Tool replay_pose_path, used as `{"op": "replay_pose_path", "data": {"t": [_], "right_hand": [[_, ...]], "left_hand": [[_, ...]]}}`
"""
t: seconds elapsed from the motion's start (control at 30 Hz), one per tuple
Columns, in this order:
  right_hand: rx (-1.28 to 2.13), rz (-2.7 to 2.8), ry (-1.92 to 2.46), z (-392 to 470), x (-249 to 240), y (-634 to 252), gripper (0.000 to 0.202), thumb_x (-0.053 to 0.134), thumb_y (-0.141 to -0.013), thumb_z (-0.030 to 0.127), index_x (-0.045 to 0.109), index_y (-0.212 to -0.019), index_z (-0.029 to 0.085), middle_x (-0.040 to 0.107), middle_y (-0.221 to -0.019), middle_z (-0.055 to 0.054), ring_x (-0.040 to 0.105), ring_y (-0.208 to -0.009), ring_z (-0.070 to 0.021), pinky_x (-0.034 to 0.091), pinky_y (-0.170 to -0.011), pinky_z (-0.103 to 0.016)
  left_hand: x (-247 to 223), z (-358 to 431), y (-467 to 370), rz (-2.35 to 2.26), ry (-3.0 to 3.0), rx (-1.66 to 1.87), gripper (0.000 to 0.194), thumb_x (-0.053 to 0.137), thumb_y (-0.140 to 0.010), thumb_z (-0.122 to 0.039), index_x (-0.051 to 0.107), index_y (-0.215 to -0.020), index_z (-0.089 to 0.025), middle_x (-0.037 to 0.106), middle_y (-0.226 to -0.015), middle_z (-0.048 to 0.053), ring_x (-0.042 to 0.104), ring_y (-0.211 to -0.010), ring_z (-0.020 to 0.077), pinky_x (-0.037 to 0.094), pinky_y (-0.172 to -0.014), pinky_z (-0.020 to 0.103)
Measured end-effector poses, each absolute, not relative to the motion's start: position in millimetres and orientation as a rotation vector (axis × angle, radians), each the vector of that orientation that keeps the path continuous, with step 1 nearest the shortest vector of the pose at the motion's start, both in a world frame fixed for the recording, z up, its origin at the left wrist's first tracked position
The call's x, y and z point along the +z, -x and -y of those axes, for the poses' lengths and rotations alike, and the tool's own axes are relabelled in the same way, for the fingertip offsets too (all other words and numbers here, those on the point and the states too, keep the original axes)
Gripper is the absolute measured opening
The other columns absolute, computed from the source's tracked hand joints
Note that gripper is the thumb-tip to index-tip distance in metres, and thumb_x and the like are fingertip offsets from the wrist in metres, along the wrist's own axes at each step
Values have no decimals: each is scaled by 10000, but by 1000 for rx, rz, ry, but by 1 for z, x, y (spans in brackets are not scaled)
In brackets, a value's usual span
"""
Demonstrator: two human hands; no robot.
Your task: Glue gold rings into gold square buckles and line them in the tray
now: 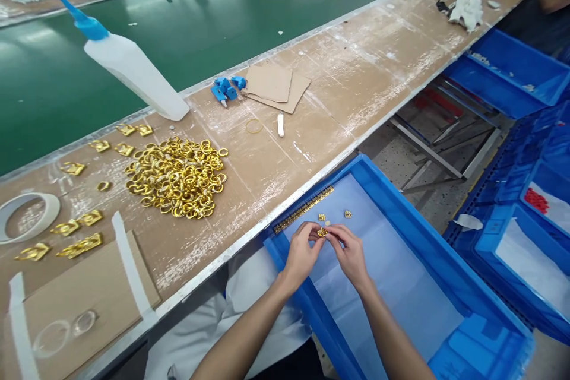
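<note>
Between the fingertips of both hands is a small gold-coloured metal piece (322, 232), its exact kind too small to make out. My left hand (301, 254) pinches it from the left and my right hand (351, 254) from the right, over a blue plastic tray (403, 212). White sheet lining (387, 273) covers the tray's floor. Just beyond my fingers lie two loose gold pieces, one at the right (348, 214) and one nearer my left hand (321, 217). A long row of gold pieces (305, 209) lines the tray's far left edge.
On the bench, left of the tray, sits a heap of gold rings (178, 178) with gold square-based parts (80, 244) nearby. A white glue bottle (133, 74), tape roll (29, 218), blue clips (225, 91) and cardboard (271, 83) lie around. More blue bins (516, 243) stand at right.
</note>
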State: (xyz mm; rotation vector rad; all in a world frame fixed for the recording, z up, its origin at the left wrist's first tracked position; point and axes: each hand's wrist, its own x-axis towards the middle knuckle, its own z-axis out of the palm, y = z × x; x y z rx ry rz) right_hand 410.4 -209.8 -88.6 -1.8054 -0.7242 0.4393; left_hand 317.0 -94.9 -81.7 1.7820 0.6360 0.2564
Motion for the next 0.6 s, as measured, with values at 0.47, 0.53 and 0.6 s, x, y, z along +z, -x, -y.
{"op": "replay_pose_path", "data": {"t": [0.47, 0.53, 0.6], "right_hand": [[69, 792, 2133, 191, -151, -541, 285, 503, -958, 311, 752, -913, 181, 726, -889, -113, 670, -753, -238, 563, -706, -362], [64, 821, 2163, 181, -161, -553, 276, 506, -950, 290, 755, -903, 182, 721, -872, -106, 668, -745, -239, 562, -720, -366], [63, 851, 2189, 174, -168, -558, 266, 510, -944, 270, 760, -900, 189, 719, -871, -102, 670, -761, -245, 561, -742, -374]], "left_hand": [[-102, 81, -383, -723, -2141, -293, 354, 506, -908, -12, 595, -1203, -186, 609, -1253, 142, 681, -1060, 269, 518, -930, 367], [-101, 83, -390, -734, -2199, -374, 346, 446, -932, -8, 610, -1187, -175, 616, -1254, 152, 678, -1073, 272, 513, -917, 354], [-99, 85, -395, -731, -2242, -440, 335, 415, -950, -16, 631, -1158, -163, 641, -1228, 155, 672, -1090, 276, 514, -910, 348]]}}
